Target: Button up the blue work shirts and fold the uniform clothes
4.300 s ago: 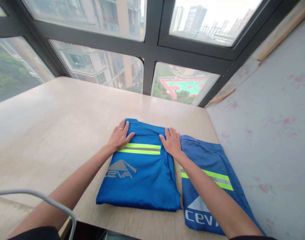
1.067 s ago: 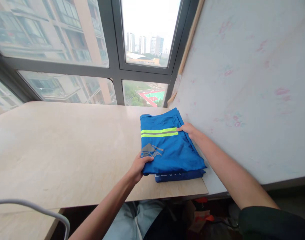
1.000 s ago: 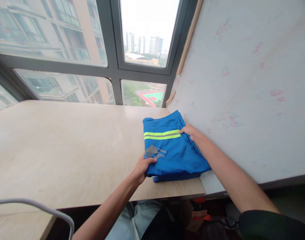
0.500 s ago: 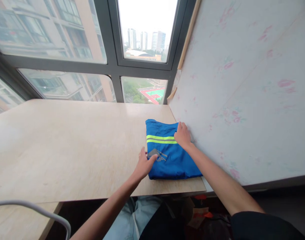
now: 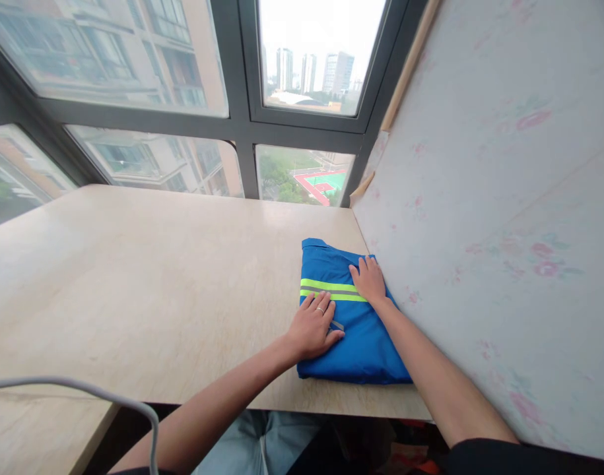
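A folded blue garment [image 5: 361, 353] lies flat on the pale tabletop, close to the wall. Across its upper part runs a yellow-green and grey reflective stripe [image 5: 309, 285]. My left hand [image 5: 315, 324], with a ring on one finger, rests palm down on the garment's left side, fingers stretched out and covering most of a grey printed logo [image 5: 337, 325]. On the upper right corner lies my right hand [image 5: 368, 278], its fingers spread over the cloth. Both hands press on the garment without gripping it.
The tabletop [image 5: 148, 284] stretches left to a grey-framed window [image 5: 302, 125]. A floral-papered wall [image 5: 504, 198] bounds the right side. A grey cable [image 5: 84, 389] crosses the lower left. Below the front edge are my legs [image 5: 262, 439] and dark clutter.
My left hand has moved from the garment's left edge onto its top and flattened there. My right hand has spread flatter at the upper right. The camera view has shifted slightly.
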Motion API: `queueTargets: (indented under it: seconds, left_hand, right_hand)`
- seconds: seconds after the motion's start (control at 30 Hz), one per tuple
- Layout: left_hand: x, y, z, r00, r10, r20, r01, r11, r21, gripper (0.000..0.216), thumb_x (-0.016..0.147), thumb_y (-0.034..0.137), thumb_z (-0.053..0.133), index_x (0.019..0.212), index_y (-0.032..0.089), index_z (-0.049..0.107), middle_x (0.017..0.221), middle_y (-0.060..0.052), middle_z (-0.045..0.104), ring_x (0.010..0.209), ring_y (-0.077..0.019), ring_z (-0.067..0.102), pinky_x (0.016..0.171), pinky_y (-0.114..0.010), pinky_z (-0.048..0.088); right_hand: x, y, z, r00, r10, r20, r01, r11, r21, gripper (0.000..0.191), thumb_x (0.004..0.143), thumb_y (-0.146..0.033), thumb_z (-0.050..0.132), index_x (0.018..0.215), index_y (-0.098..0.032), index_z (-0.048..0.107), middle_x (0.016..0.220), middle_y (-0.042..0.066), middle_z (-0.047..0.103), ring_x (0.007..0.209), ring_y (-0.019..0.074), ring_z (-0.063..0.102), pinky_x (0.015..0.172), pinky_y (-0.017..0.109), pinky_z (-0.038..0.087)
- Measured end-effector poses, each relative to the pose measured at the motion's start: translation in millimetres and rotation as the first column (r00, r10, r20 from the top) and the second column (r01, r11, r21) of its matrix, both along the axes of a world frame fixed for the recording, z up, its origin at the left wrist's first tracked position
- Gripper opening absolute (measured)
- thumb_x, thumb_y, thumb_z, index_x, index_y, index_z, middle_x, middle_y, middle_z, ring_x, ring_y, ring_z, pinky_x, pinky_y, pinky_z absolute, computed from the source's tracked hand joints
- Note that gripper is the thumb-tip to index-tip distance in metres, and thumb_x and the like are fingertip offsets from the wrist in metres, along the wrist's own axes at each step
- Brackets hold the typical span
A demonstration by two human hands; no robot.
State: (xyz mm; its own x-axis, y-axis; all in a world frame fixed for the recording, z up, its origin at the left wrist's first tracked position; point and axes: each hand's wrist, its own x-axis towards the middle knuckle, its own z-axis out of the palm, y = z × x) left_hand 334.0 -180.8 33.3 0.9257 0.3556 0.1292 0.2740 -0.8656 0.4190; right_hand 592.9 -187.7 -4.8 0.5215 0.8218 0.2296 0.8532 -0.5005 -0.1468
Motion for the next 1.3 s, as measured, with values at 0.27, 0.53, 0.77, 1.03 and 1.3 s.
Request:
queueTargets:
  seconds: [0.27, 0.53, 0.77, 1.03, 1.3]
  left_hand:
    - [-8.4, -6.9, -13.6, 0.995, 0.076, 0.062, -0.084, 0.986, 0.141, 0.066, 0.098, 0.057, 0.032, 0.144, 0.012, 0.046, 0.154, -0.015, 0.039, 0.146, -0.0293, 0.031, 0.121, -0.047, 0.020]
    - [-32.5, -26.4, -10.3, 0.997, -0.056, 0.053, 0.045, 0.980, 0.194, 0.093, 0.086, 0.079, 0.029, 0.149, 0.011, 0.039, 0.154, -0.021, 0.036, 0.146, -0.0366, 0.028, 0.120, -0.058, 0.008]
    - [-34.6, -46.4, -12.8, 0.992, -0.125, 0.000, 0.122, 0.962, 0.246, 0.109, 0.080, 0.086, 0.026, 0.149, 0.002, 0.034, 0.153, -0.027, 0.036, 0.146, -0.0401, 0.027, 0.119, -0.058, 0.001]
    - [-45.5, -41.6, -17.3, 0.983, -0.141, 0.116, 0.116, 0.972, 0.206, 0.099, 0.085, 0.079, 0.032, 0.153, 0.008, 0.029, 0.156, -0.021, 0.034, 0.147, -0.0363, 0.026, 0.121, -0.057, 0.006]
    - [-57.2, -47.4, -19.5, 0.972, -0.207, 0.115, 0.169, 0.947, 0.275, 0.087, 0.090, 0.073, 0.030, 0.154, 0.015, 0.029, 0.157, -0.020, 0.032, 0.146, -0.0399, 0.025, 0.117, -0.062, 0.009]
  right_hand:
    - [6.0, 1.6, -8.4, 1.000, 0.023, 0.005, -0.023, 1.000, -0.005, 0.063, 0.100, -0.044, 0.032, 0.143, 0.001, 0.044, 0.151, 0.027, 0.039, 0.144, 0.0382, 0.030, 0.116, 0.050, 0.026]
    - [7.5, -0.1, -11.1, 0.999, 0.038, 0.007, -0.038, 0.999, -0.005, 0.064, 0.098, -0.044, 0.034, 0.142, 0.002, 0.043, 0.151, 0.030, 0.038, 0.143, 0.0404, 0.029, 0.114, 0.056, 0.026]
    - [-29.7, 33.0, 8.3, 0.998, 0.060, 0.009, -0.061, 0.992, 0.107, 0.065, 0.097, -0.041, 0.036, 0.144, 0.004, 0.036, 0.150, 0.035, 0.035, 0.143, 0.0444, 0.027, 0.110, 0.067, 0.023]
    - [-93.2, 93.4, 15.2, 0.927, 0.375, -0.009, -0.375, 0.927, 0.010, 0.069, 0.100, -0.049, 0.032, 0.150, -0.002, 0.032, 0.157, 0.022, 0.032, 0.146, 0.0353, 0.027, 0.117, 0.053, 0.023]
    - [-95.7, 94.0, -6.0, 0.935, 0.353, 0.029, -0.354, 0.935, 0.036, 0.063, 0.101, -0.046, 0.027, 0.146, -0.005, 0.042, 0.151, 0.019, 0.045, 0.141, 0.0314, 0.036, 0.118, 0.049, 0.021]
